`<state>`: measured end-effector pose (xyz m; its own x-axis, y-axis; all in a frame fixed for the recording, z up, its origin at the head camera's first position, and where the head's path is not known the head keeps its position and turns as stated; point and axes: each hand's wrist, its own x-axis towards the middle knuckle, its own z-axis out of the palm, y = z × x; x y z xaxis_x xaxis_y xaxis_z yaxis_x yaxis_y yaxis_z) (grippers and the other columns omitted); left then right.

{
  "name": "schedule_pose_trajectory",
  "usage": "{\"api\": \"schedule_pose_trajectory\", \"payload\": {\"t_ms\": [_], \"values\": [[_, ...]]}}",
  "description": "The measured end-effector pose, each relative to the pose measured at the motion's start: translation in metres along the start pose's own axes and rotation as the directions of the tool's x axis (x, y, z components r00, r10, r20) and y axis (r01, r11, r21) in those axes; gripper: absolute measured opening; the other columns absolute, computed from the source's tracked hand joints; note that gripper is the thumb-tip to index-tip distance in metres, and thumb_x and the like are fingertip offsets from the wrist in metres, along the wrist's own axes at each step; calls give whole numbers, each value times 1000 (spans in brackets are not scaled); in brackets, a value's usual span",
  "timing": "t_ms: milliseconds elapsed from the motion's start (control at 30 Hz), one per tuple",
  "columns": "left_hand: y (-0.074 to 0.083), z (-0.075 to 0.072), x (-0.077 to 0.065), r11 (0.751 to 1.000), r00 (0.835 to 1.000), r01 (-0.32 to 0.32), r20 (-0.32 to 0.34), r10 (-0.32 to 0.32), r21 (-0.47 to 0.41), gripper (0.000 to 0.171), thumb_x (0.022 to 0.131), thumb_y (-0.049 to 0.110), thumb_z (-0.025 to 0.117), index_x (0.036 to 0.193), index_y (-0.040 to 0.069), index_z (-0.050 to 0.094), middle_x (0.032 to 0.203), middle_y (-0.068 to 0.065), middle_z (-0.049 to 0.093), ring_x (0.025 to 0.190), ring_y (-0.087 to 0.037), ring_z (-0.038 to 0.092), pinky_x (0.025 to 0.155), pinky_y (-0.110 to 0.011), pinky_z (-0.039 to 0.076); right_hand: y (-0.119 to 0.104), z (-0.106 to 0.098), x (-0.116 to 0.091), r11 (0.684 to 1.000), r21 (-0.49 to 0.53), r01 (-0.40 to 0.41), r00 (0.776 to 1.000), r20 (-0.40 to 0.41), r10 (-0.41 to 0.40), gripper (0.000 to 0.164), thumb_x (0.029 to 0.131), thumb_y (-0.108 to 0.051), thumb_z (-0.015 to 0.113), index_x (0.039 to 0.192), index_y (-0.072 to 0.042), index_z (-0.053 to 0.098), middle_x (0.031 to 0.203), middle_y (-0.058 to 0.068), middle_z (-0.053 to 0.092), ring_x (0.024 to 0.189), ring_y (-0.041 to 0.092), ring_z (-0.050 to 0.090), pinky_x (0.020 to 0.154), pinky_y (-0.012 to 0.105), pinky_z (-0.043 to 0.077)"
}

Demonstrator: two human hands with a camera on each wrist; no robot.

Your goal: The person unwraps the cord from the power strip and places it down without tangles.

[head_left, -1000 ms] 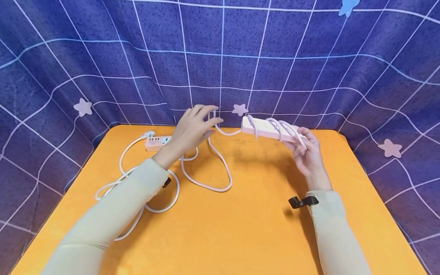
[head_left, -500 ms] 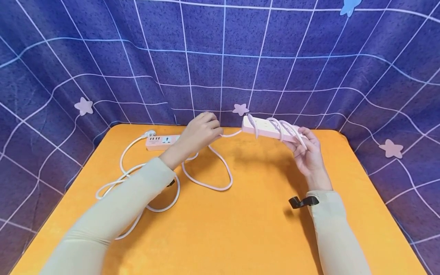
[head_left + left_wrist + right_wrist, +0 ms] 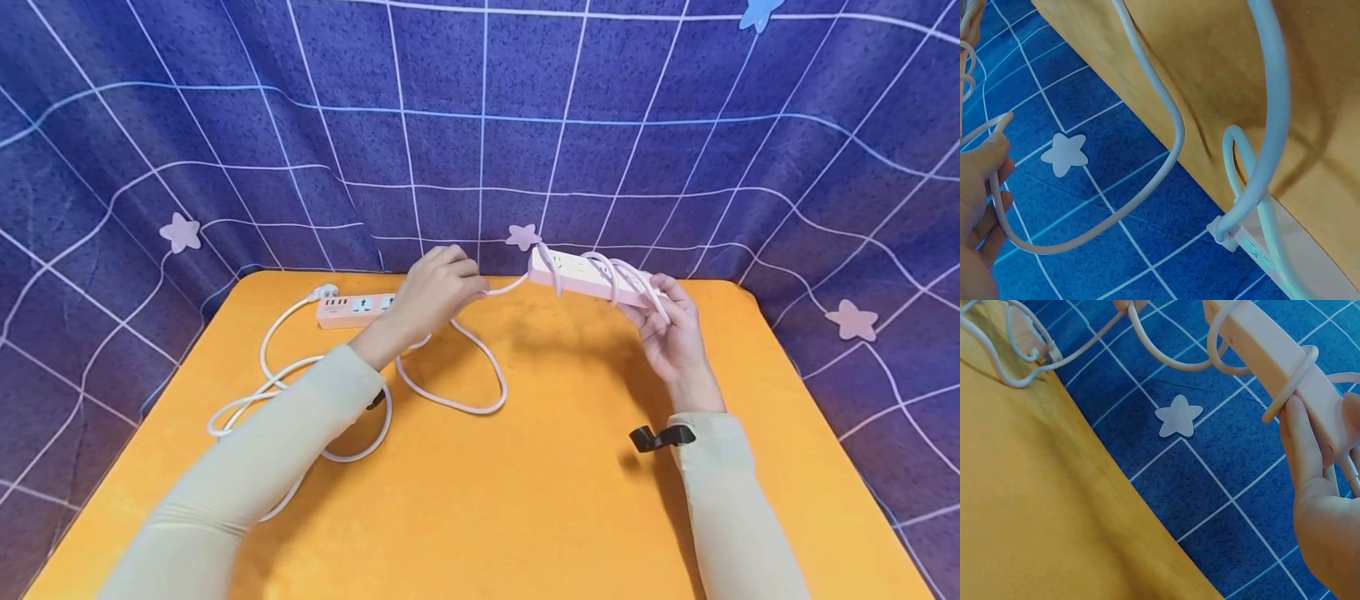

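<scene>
My right hand (image 3: 672, 333) grips the right end of a pale pink power strip (image 3: 581, 277), raised above the table. The strip's cord is looped around it several times, and its fingers overlap the last loops. From the strip's left end the cord (image 3: 1141, 200) runs to my left hand (image 3: 442, 287), which pinches it between thumb and fingers, as the left wrist view shows. Beyond that hand the cord hangs down and makes a wide loop on the table. A second pink power strip (image 3: 348, 311) lies at the back left, its right end hidden behind the left hand.
White cord (image 3: 363, 454) lies in loose coils at the left, partly under my left forearm. A white plug (image 3: 325, 292) rests by the second strip's left end. The orange table (image 3: 525, 500) ends at a blue gridded curtain (image 3: 480, 150) with star shapes.
My left hand has closed from spread fingers to a pinch on the cord and has lowered slightly. The right hand and the wrapped power strip stay nearly still.
</scene>
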<state>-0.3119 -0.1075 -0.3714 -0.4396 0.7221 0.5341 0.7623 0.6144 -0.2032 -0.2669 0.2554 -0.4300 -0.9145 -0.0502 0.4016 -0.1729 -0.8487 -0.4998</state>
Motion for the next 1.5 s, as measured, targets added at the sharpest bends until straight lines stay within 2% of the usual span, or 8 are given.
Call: {"api": "schedule_pose_trajectory", "payload": {"t_ms": [167, 400, 633, 900, 1267, 1500], "values": [[-1, 0, -1, 1000, 1000, 17, -3, -17, -10, 14, 99, 25, 74, 104, 16, 83, 97, -1, 76, 102, -27, 61, 94, -40, 48, 0, -2, 1, 999, -32, -2, 1000, 15, 2, 13, 99, 11, 62, 109, 5, 66, 115, 21, 69, 100, 29, 77, 94, 43, 62], [-2, 0, 0, 997, 997, 68, -26, -68, -23, 14, 100, 25, 75, 105, 15, 83, 99, -1, 77, 104, -27, 62, 100, -41, 48, 1, -2, 2, 987, -159, 11, 1000, -17, -13, 15, 98, 7, 66, 109, -1, 70, 116, 16, 69, 98, 25, 77, 92, 39, 63], [-4, 0, 3, 991, 990, 118, -66, -122, -63, 14, 100, 23, 74, 106, 14, 84, 100, -3, 78, 101, -26, 62, 92, -40, 49, 0, 2, 2, 996, -93, 0, 1000, -2, 0, 16, 98, 13, 62, 110, 4, 68, 117, 19, 69, 98, 29, 77, 91, 42, 63], [-6, -4, 5, 985, 980, 159, -105, -166, -73, 14, 100, 23, 75, 104, 13, 84, 99, -3, 79, 98, -26, 62, 85, -40, 49, 0, 4, 2, 985, -171, 16, 998, -54, -26, 19, 96, 15, 61, 108, 4, 69, 117, 19, 69, 97, 28, 77, 87, 41, 64], [-7, -7, 13, 975, 960, 205, -175, -217, -85, 15, 101, 24, 74, 103, 13, 83, 98, -1, 79, 100, -27, 63, 87, -41, 49, 0, 3, -1, 977, -212, -3, 997, -71, -13, 19, 97, 15, 57, 105, 3, 69, 117, 18, 70, 97, 27, 77, 88, 41, 64], [-6, -10, 18, 957, 929, 253, -239, -282, -145, 15, 100, 26, 75, 103, 14, 84, 97, 0, 78, 98, -26, 63, 83, -42, 47, 0, 2, 0, 974, -226, -6, 995, -100, -17, 20, 99, 14, 54, 104, 1, 69, 114, 16, 70, 94, 26, 78, 87, 39, 64]]}}
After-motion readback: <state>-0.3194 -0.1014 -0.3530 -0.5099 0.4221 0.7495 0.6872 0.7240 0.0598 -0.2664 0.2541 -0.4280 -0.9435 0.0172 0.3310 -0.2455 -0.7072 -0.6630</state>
